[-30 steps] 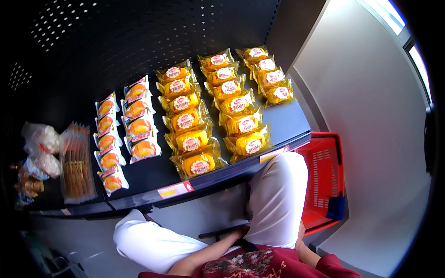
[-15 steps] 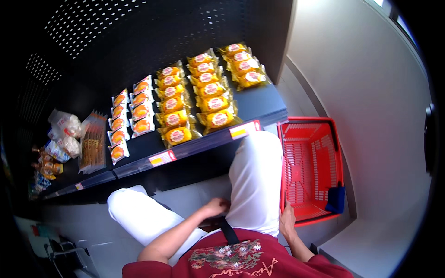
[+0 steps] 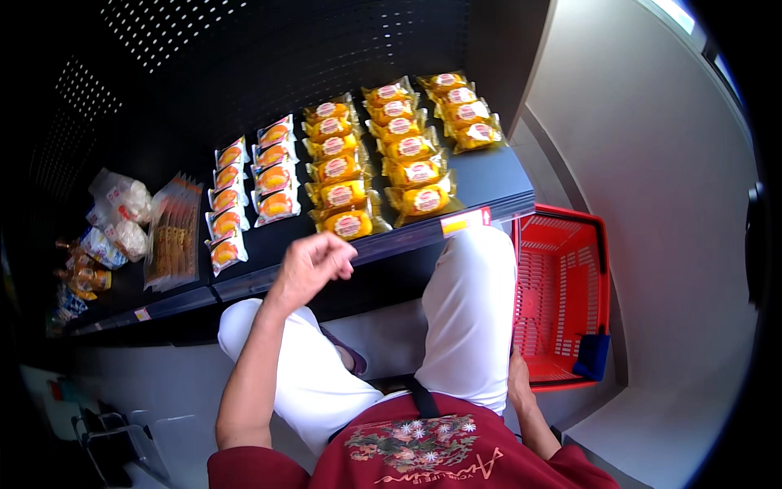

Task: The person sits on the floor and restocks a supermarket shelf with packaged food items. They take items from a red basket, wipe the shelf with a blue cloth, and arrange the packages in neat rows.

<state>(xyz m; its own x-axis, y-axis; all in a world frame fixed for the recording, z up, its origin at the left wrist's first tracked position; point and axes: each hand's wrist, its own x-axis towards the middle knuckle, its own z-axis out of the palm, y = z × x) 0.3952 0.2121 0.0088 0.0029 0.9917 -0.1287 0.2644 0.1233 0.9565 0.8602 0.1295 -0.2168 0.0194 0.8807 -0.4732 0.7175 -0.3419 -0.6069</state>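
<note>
Fingers of left hand curl loosely, empty, near yellow packets.

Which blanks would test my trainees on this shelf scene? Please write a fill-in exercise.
1. The left hand hovers empty near the front edge of the ____.
2. The basket on the floor is ____ in colour.
3. The right hand rests beside the ____.
4. The person's trousers are ____.

Missing words: shelf; red; basket; white

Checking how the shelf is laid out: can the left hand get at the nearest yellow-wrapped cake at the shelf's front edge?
Probably yes. The left hand is raised, empty, right beside the front yellow-wrapped cake, with nothing between them on the dark shelf.
</note>
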